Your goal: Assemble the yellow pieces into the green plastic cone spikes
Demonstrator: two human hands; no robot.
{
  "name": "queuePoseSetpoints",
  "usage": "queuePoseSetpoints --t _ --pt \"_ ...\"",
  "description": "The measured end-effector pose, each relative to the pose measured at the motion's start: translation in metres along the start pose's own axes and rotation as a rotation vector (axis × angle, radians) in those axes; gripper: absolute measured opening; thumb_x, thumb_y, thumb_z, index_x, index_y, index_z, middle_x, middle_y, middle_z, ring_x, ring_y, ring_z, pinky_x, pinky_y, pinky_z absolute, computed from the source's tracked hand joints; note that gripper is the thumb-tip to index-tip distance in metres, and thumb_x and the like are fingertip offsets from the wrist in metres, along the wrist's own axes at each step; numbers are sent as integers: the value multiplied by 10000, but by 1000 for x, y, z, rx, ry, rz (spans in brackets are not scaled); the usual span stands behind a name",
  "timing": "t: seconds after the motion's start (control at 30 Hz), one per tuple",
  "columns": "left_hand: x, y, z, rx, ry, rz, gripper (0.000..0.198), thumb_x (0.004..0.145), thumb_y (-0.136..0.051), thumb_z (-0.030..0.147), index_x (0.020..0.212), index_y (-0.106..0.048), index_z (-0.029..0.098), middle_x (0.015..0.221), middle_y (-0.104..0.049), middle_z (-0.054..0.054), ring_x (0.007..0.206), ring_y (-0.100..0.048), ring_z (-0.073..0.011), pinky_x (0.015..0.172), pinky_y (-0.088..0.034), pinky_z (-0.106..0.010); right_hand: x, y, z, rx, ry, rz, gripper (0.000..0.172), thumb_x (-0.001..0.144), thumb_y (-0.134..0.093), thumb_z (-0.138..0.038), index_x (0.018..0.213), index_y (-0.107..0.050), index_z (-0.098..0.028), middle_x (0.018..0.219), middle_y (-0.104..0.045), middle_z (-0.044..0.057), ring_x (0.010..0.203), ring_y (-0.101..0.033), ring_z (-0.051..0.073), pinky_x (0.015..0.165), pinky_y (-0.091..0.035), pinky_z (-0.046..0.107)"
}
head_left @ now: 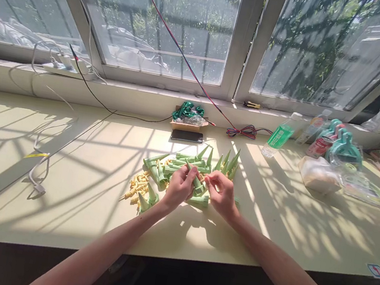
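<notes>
Green piece between the hands, gripped on the left side

The left hand [179,187] is closed around a green piece [198,184], with the thumb on top of it. The right hand [220,194] has its fingertips drawn near together beside this piece; whether they pinch something small, I cannot tell.

The green piece is slim and pointed, with a wider lower end. I judge it to be light and rather stiff, perhaps of thin plastic (the material is not certain from this view). Its surface looks dull, so it is probably not very slippery. The thin tip seems to be the fragile part, therefore the best hold is probably at the thicker body, close to the wide end.

The piece lies between the 2 hands, tilted, with its tip toward the window and its wide end toward the right hand's side. Just beyond the hands, a heap of green pieces [179,164] rests on the desk [81,226], some lying and some standing with the point up. To the left of the left hand, small yellow pieces [138,183] are spread in a loose pile. Beyond the heap there is a dark phone [186,136], and a bottle with a green label [280,137] stands well apart, to the right.
</notes>
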State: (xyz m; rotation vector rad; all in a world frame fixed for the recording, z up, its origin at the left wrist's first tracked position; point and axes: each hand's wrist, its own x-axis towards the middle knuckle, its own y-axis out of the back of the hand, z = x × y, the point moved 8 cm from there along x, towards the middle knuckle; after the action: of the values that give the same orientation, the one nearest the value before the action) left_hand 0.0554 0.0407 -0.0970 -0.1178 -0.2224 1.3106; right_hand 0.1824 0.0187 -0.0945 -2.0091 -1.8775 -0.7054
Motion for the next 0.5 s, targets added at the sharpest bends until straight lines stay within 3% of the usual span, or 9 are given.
queuePoseSetpoints --t 0.27,0.5 --pt "0 2 1 36 -11 21 452 800 -613 623 744 -478 195 339 -305 121 229 -247 -53 235 -229 -168 1 0 -5 -20 26 0 126 888 -595 -238 775 -567 -191 743 -560 6 688 -566 141 643 -499 272" --pt "0 5 3 97 -38 20 429 865 -542 602 755 -494 190 333 -317 115 205 -283 -64 220 -198 -168 0 -2 -9 -18 19 5 151 898 -591 -257 766 -567 -188 738 -565 10 678 -561 140 637 -494 277"
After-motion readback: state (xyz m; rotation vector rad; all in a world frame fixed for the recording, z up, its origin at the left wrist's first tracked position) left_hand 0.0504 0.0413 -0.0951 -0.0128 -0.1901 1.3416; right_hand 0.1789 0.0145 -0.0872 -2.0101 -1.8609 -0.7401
